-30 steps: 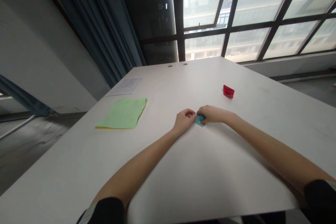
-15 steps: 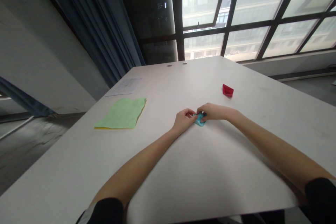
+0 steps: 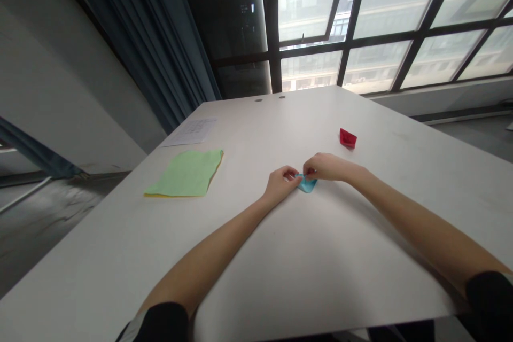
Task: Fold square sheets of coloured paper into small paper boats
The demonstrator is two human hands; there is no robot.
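A small piece of folded blue paper [image 3: 308,185] is between my two hands, low over the white table [image 3: 256,256]. My left hand [image 3: 282,181] pinches its left corner between thumb and fingers. From the upper right, my right hand [image 3: 324,166] has its fingertips closed on the paper's top edge. Those fingers cover part of the paper, so its folds are only partly visible. Beyond my right hand lies a folded red paper piece [image 3: 348,139], shaped like a little boat, touched by neither hand.
To the left lies a stack of green sheets [image 3: 186,173] with a yellow edge below. Behind it is a printed white sheet [image 3: 191,132] near the table's left edge. A blue curtain [image 3: 160,37] and framed windows [image 3: 312,0] stand past the far edge.
My right hand has shifted slightly up on the blue paper, and more of the paper's right side now shows. The left hand stays in place.
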